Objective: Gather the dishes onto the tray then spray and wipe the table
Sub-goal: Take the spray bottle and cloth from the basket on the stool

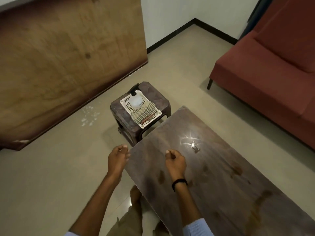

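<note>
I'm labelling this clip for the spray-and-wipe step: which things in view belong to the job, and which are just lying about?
For the job: table, spray bottle, checked cloth, white basket holding both.
Just lying about: brown stool, red sofa, wooden board against the wall.

Dark wood table point(221, 184), glossy w/ a bright light glare, runs from centre to bottom-right; on it lie brownish stains point(236, 170) & a small shiny scrap point(194, 146) near the far end, too small to ID. Just beside its far-left corner a brown plastic stool point(156, 92) stands on the beige tiled floor point(51, 176), w/ a white slotted tray point(125, 100) on top. White specks point(89, 114) dot the floor left of the stool.
</note>
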`<action>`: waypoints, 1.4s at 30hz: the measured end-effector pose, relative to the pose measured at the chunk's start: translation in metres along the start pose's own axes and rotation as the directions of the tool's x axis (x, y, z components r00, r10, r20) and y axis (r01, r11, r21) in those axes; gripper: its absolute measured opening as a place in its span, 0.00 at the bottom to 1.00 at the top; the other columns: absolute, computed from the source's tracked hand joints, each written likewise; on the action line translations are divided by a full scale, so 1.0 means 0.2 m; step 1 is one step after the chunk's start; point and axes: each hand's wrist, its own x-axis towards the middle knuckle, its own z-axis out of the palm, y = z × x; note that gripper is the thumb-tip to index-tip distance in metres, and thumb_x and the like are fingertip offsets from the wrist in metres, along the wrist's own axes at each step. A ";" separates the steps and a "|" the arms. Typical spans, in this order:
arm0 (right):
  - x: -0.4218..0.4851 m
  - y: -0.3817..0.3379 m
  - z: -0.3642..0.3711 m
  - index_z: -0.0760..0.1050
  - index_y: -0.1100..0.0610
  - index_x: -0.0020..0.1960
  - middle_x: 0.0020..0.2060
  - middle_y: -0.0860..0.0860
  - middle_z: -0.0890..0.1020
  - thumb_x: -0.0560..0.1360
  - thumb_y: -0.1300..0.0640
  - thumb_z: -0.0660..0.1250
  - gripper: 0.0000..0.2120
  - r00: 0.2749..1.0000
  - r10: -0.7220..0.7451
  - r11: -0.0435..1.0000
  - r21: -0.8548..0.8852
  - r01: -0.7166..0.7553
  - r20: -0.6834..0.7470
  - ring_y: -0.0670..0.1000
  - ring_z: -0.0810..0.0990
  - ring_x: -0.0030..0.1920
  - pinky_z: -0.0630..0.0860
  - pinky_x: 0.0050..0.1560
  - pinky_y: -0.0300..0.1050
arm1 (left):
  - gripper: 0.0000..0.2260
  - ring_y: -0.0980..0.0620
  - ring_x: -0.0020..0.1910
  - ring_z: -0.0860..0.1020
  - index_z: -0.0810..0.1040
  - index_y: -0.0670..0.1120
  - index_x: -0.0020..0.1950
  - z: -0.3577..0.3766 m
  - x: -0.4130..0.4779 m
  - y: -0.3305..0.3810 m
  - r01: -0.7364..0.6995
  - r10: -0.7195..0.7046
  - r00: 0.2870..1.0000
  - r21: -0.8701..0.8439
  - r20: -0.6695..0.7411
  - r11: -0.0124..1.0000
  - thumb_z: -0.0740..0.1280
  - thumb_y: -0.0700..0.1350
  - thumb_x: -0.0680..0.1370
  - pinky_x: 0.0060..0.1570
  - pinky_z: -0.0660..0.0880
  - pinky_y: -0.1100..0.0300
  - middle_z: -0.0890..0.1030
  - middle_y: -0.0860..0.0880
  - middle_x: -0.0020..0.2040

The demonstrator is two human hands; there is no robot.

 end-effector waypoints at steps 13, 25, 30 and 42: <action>0.58 -0.41 0.76 0.82 0.59 0.50 0.44 0.49 0.84 0.79 0.56 0.66 0.08 0.999 0.032 0.998 -0.058 -0.031 0.014 0.46 0.80 0.45 0.75 0.50 0.39 | 0.02 0.50 0.44 0.81 0.79 0.52 0.49 0.08 0.97 0.34 0.067 -0.067 0.995 -0.008 0.078 0.998 0.67 0.46 0.79 0.50 0.79 0.54 0.82 0.48 0.44; 1.33 -0.41 1.20 0.80 0.58 0.58 0.54 0.53 0.84 0.79 0.55 0.65 0.11 0.997 0.051 0.960 -0.273 -0.067 -0.064 0.52 0.83 0.51 0.76 0.51 0.37 | 0.22 0.51 0.57 0.79 0.73 0.49 0.68 0.39 1.80 0.43 -0.090 0.045 0.977 0.208 0.209 0.974 0.72 0.50 0.76 0.49 0.74 0.62 0.80 0.48 0.60; 1.57 -0.29 1.33 0.76 0.60 0.63 0.60 0.58 0.79 0.77 0.55 0.69 0.17 0.992 -0.060 0.884 -0.468 0.000 -0.112 0.57 0.76 0.61 0.72 0.59 0.45 | 0.27 0.51 0.62 0.76 0.71 0.49 0.70 0.51 2.03 0.33 -0.251 0.175 0.946 0.274 0.273 0.929 0.75 0.49 0.73 0.55 0.76 0.59 0.75 0.48 0.65; 1.86 -0.22 1.37 0.76 0.59 0.63 0.62 0.58 0.75 0.74 0.52 0.74 0.21 0.979 -0.202 0.800 -0.568 0.190 0.043 0.56 0.72 0.62 0.63 0.55 0.37 | 0.26 0.56 0.64 0.72 0.75 0.53 0.67 0.61 2.20 0.35 -0.554 0.446 0.808 0.235 0.386 0.799 0.77 0.55 0.71 0.66 0.70 0.51 0.77 0.56 0.62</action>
